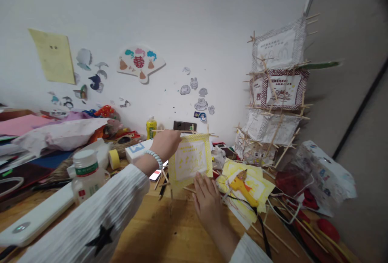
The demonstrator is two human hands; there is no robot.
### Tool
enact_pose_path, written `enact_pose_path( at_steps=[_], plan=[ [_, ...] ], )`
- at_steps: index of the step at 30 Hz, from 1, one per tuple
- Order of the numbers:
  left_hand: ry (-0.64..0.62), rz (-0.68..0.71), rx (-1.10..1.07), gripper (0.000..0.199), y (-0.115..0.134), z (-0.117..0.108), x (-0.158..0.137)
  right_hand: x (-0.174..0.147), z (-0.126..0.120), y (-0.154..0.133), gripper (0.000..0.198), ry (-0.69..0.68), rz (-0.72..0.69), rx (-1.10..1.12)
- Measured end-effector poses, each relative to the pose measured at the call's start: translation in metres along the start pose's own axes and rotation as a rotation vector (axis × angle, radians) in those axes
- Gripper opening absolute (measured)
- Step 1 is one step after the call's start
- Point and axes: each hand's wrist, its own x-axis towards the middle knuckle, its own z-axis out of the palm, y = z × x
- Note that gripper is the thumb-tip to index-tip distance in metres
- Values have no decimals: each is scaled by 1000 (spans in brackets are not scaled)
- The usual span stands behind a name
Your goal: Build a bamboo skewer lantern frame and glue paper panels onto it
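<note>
A small frame of thin wooden sticks stands on the table in front of me. A paper panel with a yellow patterned border and yellow drawings covers its near side. My left hand is closed at the frame's upper left corner, its fingertips partly hidden. Stretched fingers of my right hand lie against the panel's lower right edge. Just right of that hand, a yellow hot glue gun rests on more yellow-patterned paper sheets.
At the right stands a tall tiered lantern of sticks and drawn paper. Loose sticks and a black cord lie before it. On the left are a clear jar, a long white device, yellow tape and a white box.
</note>
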Motion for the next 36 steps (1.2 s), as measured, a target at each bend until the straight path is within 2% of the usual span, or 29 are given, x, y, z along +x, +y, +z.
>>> enact_pose_path(
  at_steps=[3, 9, 14, 18, 25, 33, 36],
  plan=[
    [4, 11, -6, 31, 2, 3, 1, 5, -1, -8, 45, 45, -21, 45],
    [12, 27, -8, 29, 4, 7, 1, 14, 2, -28, 59, -113, -94, 76],
    [17, 27, -6, 28, 4, 7, 0, 16, 0, -35, 52, -136, -128, 91],
    [14, 33, -4, 27, 6, 7, -1, 17, 1, -37, 56, -154, -131, 114],
    [15, 20, -9, 27, 3, 4, -1, 13, 9, -27, 68, -157, -70, 100],
    [13, -17, -7, 32, -7, -2, -3, 9, 14, -5, 53, -39, 150, -4],
    [16, -18, -11, 31, -7, 0, -3, 10, 12, -11, 53, -41, 127, -11]
  ],
)
